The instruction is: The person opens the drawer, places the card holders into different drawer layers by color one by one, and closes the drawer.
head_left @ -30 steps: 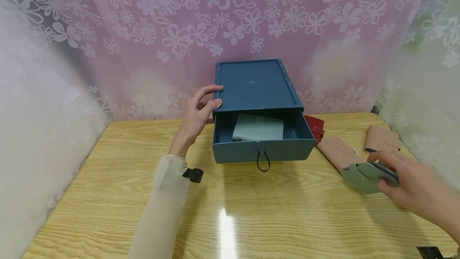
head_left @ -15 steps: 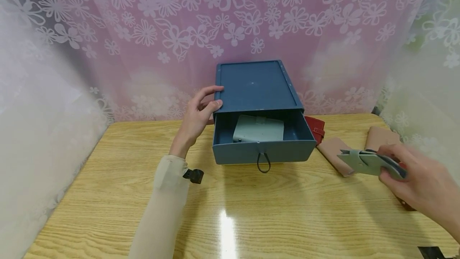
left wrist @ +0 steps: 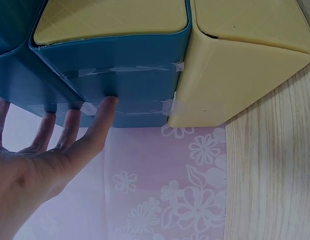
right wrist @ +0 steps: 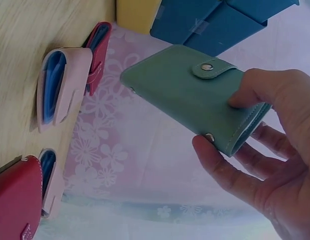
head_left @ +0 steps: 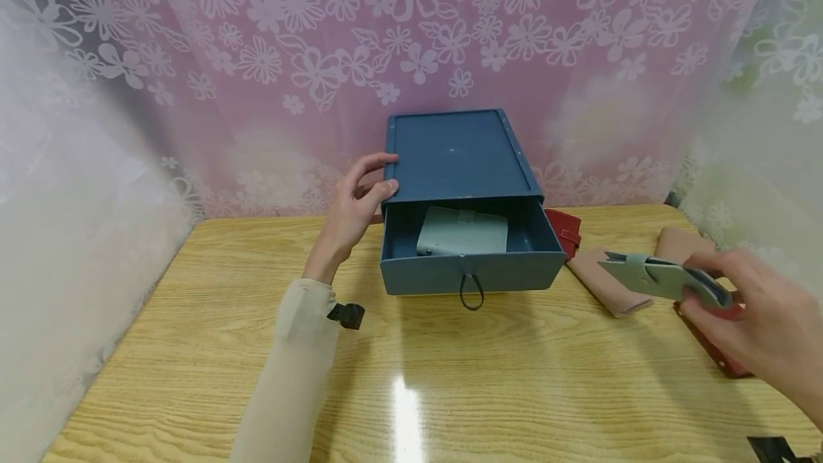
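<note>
My left hand [head_left: 343,209] rests its fingertips on the left side of the blue drawer box [head_left: 459,156]. The left wrist view shows its fingers spread against the taped blue wall [left wrist: 119,75]. In the box's pulled-out drawer [head_left: 472,274] lies a pale mint snap wallet [head_left: 463,229]. Over at the right, my right hand [head_left: 759,306] pinches a green snap wallet [head_left: 662,279] between thumb and fingers. That wallet is held above the table, and its strap with a metal snap [right wrist: 207,67] shows in the right wrist view.
Around the right hand lie two beige wallets [head_left: 604,281] [head_left: 683,243], a red wallet [head_left: 716,349] partly hidden by the hand, and another red wallet [head_left: 564,231] beside the box. Under the blue units sits a yellow drawer unit [left wrist: 240,80]. A flowered curtain [head_left: 289,91] hangs behind the table.
My right hand has raised the green wallet slightly and levelled it, bringing the red wallet beneath into view. The left hand has stayed on the box, and the drawer has not moved.
</note>
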Demonstrator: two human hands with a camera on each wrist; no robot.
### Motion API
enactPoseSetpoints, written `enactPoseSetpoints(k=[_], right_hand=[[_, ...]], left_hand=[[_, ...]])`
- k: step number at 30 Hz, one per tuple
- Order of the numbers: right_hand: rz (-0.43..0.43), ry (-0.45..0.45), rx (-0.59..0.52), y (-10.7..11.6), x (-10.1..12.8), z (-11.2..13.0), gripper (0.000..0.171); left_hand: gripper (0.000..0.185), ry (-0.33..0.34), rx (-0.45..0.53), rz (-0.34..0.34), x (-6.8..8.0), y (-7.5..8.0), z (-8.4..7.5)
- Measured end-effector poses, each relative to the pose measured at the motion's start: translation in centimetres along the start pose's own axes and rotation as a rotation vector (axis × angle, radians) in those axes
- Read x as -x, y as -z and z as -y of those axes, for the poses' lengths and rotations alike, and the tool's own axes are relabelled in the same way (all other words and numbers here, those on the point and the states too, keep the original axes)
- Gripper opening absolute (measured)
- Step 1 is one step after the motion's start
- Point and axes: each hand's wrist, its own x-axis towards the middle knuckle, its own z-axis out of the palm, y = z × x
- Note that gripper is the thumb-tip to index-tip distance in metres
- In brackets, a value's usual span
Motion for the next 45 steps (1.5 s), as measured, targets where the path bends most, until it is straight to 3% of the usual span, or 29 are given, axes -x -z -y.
enactPoseSetpoints(k=[14, 31, 45], right_hand=[[-0.088, 0.021, -0.011, 0.3, -0.9, 0.9, 0.086], [-0.235, 0.138, -0.126, -0.1, -2.6, 2.0, 0.068], [-0.348, 0.120, -0.118, 0.2, -4.3, 4.4, 0.065]], left_hand=[[0.042, -0.007, -0.016, 0.006, -0.2, 0.0, -0.2], [0.042, -0.002, -0.023, 0.014, -0.1, 0.0, 0.0], [0.042, -0.006, -0.020, 0.013, 0.0, 0.0, 0.1]])
